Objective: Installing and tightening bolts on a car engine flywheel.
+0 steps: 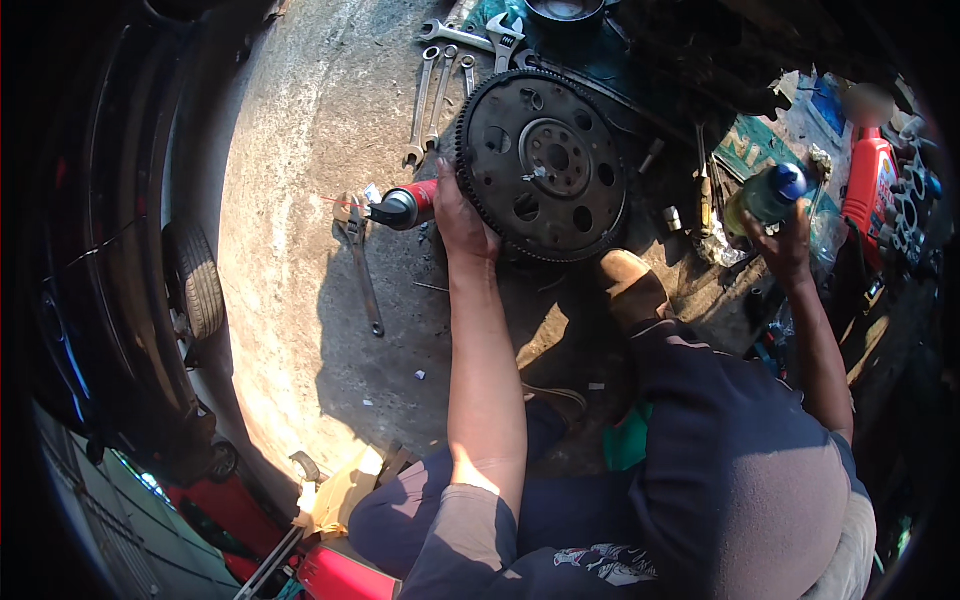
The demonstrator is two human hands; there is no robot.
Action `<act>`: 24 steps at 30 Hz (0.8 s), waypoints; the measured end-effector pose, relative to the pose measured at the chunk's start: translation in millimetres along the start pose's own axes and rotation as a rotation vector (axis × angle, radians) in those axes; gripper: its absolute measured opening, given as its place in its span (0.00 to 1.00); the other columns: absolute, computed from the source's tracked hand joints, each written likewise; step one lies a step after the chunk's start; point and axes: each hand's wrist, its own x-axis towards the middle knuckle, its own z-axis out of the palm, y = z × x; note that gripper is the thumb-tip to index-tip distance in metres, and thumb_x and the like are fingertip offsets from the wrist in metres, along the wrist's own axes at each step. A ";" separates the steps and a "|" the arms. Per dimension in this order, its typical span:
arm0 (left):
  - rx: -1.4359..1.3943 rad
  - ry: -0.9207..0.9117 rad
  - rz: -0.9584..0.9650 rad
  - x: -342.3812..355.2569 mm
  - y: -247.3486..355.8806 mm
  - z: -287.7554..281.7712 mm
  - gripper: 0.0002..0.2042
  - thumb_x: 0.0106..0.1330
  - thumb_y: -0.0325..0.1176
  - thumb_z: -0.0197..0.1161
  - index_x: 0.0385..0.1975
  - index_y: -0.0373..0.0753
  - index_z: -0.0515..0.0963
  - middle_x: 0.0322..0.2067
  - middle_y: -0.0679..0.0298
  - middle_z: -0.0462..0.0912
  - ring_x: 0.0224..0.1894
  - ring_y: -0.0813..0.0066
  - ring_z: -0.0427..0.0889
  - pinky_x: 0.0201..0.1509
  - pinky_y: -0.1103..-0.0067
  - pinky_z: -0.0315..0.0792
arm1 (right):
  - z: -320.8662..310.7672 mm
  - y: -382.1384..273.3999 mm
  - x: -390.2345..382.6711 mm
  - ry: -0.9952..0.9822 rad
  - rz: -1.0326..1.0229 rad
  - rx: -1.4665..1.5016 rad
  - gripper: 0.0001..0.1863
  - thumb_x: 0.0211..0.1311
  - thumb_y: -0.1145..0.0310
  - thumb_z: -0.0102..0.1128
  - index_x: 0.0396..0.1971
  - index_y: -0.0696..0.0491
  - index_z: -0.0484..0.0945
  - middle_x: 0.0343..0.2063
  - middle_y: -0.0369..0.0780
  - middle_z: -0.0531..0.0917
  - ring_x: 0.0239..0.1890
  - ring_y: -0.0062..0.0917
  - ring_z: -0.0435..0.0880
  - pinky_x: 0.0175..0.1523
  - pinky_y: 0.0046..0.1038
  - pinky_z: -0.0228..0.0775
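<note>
A dark round flexplate with a toothed rim and several holes stands tilted in front of me. My left hand grips its left edge, thumb in sight and the other fingers hidden behind. Beside that hand is a red spray can with a black nozzle and thin red straw; part of it is hidden, and I cannot tell whether the hand touches it. Out to the right, my right hand is closed around a greenish see-through bottle with a blue cap, held apart from the flexplate.
Several combination wrenches lie beyond the flexplate, near an adjustable wrench and a metal bowl. Another adjustable wrench rests on the concrete at left. A screwdriver, a socket and a red jug are rightward. A car tyre borders the left.
</note>
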 end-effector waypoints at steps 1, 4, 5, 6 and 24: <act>-0.033 -0.008 -0.028 -0.9 -3.1 2.1 0.26 0.82 0.47 0.41 0.58 0.29 0.74 0.52 0.51 0.83 0.54 0.60 0.84 0.63 0.67 0.76 | 2.1 -7.9 2.4 -0.075 0.009 0.087 0.38 0.50 0.69 0.79 0.62 0.59 0.70 0.48 0.47 0.84 0.48 0.35 0.87 0.53 0.34 0.80; -0.008 0.034 0.000 0.0 -2.3 -11.1 0.24 0.81 0.44 0.41 0.57 0.28 0.75 0.52 0.50 0.83 0.53 0.61 0.84 0.62 0.68 0.77 | 29.4 -72.0 40.5 -0.180 -0.120 0.156 0.40 0.46 0.66 0.80 0.60 0.59 0.72 0.45 0.49 0.85 0.44 0.41 0.88 0.49 0.37 0.81; 0.000 0.041 0.006 -2.3 1.4 -14.8 0.24 0.81 0.44 0.41 0.57 0.28 0.75 0.52 0.50 0.83 0.53 0.61 0.84 0.62 0.68 0.77 | 33.8 -98.7 55.7 -0.390 0.031 0.175 0.37 0.47 0.62 0.78 0.58 0.57 0.73 0.43 0.49 0.85 0.42 0.44 0.87 0.47 0.38 0.81; 0.016 0.043 0.028 -5.0 5.2 -17.5 0.23 0.81 0.42 0.42 0.56 0.28 0.76 0.51 0.50 0.83 0.52 0.61 0.84 0.62 0.68 0.77 | 35.8 -125.1 71.0 -0.600 0.181 0.188 0.35 0.48 0.58 0.77 0.56 0.56 0.75 0.41 0.49 0.84 0.40 0.46 0.87 0.45 0.38 0.80; 0.105 -0.013 0.037 -4.2 -2.5 -12.7 0.22 0.79 0.37 0.40 0.56 0.26 0.75 0.52 0.49 0.83 0.54 0.59 0.84 0.64 0.66 0.76 | 94.1 -176.5 117.8 -0.721 -0.420 -0.219 0.42 0.44 0.50 0.77 0.58 0.54 0.72 0.38 0.47 0.82 0.37 0.42 0.87 0.42 0.41 0.81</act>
